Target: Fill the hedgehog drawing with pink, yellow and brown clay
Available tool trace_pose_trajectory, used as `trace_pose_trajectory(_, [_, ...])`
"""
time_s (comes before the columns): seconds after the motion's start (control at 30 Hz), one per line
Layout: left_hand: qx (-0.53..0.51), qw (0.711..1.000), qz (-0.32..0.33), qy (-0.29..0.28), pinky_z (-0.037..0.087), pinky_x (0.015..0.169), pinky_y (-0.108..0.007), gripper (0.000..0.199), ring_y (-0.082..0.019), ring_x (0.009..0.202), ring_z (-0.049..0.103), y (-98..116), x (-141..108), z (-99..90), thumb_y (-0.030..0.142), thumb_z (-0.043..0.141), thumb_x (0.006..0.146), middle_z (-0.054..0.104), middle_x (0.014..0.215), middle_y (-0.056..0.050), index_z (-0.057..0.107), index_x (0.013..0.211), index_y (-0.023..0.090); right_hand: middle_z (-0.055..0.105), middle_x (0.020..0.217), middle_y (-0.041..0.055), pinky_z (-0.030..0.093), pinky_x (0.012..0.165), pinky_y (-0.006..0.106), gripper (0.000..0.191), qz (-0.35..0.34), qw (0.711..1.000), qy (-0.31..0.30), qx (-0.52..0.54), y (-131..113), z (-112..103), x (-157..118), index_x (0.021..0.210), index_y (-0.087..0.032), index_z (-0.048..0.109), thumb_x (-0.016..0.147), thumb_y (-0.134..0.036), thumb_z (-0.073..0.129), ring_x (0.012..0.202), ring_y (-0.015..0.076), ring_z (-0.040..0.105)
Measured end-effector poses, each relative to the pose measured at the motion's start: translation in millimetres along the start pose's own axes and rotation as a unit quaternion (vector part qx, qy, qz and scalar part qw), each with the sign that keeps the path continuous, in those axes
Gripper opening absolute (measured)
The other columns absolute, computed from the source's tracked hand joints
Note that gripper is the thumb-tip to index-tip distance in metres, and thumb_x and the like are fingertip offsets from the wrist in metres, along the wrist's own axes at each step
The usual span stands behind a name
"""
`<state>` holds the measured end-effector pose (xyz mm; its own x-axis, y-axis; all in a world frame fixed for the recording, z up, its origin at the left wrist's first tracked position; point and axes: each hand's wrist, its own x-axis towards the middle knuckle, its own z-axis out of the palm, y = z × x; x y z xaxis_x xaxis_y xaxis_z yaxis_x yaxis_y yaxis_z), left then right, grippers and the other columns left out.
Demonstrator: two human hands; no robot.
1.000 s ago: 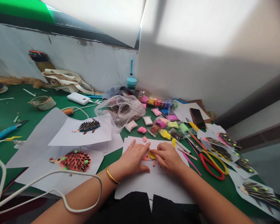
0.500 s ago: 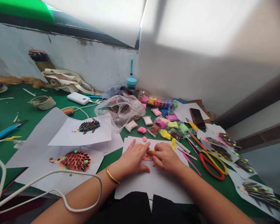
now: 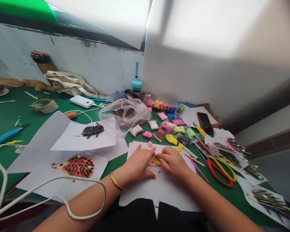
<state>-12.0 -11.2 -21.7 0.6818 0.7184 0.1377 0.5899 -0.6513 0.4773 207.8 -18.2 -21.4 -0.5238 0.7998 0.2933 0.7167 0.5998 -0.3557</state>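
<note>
On a white sheet of paper (image 3: 164,193) in front of me lies a small hedgehog figure with a pinkish clay face (image 3: 151,163). My left hand (image 3: 140,163) rests flat on the sheet at its left, fingers spread, holding the paper. My right hand (image 3: 172,162) is curled over the figure, its fingertips pressed on yellow modelling clay (image 3: 157,160). Part of that clay and the figure's body is hidden under the fingers. A small pink clay ball (image 3: 150,144) and a yellow clay strip (image 3: 180,148) lie near the sheet's top edge.
Clay packets (image 3: 168,127) and a plastic bag of sunflower seeds (image 3: 125,112) lie beyond the sheet. Scissors (image 3: 219,167), clay tools (image 3: 198,169) and hedgehog pictures (image 3: 270,199) are at right. More hedgehog pictures (image 3: 79,166) and a white cable (image 3: 62,178) lie left.
The fingers of my right hand have shifted slightly to the right, so more of the yellow clay shows. My left hand stays where it was.
</note>
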Motion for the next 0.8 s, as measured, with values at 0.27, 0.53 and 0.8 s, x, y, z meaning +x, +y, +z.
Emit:
trace_pose_trajectory(0.27, [-0.009, 1.000, 0.004, 0.003, 0.020, 0.116, -0.062, 0.119, -0.032, 0.126, 0.053, 0.1, 0.1, -0.6, 0.041, 0.090, 0.058, 0.059, 0.132, -0.016, 0.018, 0.151, 0.019, 0.056, 0.088, 0.0043, 0.030, 0.077, 0.035, 0.026, 0.000, 0.999, -0.029, -0.025, -7.5, -0.3, 0.4, 0.105, -0.024, 0.071, 0.090, -0.019, 0.051, 0.085, 0.0192, 0.050])
trace_pose_trajectory(0.53, [-0.010, 1.000, 0.010, 0.006, 0.019, 0.116, -0.062, 0.116, -0.032, 0.126, 0.054, -1.8, -0.1, 0.6, 0.042, 0.088, 0.060, 0.060, 0.131, -0.015, 0.018, 0.151, 0.021, 0.053, 0.084, 0.0027, 0.027, 0.075, 0.034, 0.022, -0.028, 0.998, -0.040, -0.050, -7.5, -1.5, 4.1, 0.099, -0.027, 0.073, 0.088, -0.022, 0.055, 0.082, 0.0182, 0.046])
trace_pose_trajectory(0.8, [-0.010, 1.000, 0.014, 0.015, 0.021, 0.115, -0.063, 0.115, -0.033, 0.125, 0.054, -2.3, -0.6, 1.5, 0.043, 0.087, 0.062, 0.059, 0.133, -0.016, 0.018, 0.151, 0.022, 0.055, 0.088, 0.0039, 0.032, 0.076, 0.034, 0.030, -0.031, 0.999, -0.018, -0.010, -0.9, 1.3, 3.7, 0.113, -0.026, 0.068, 0.088, -0.020, 0.052, 0.084, 0.0188, 0.049])
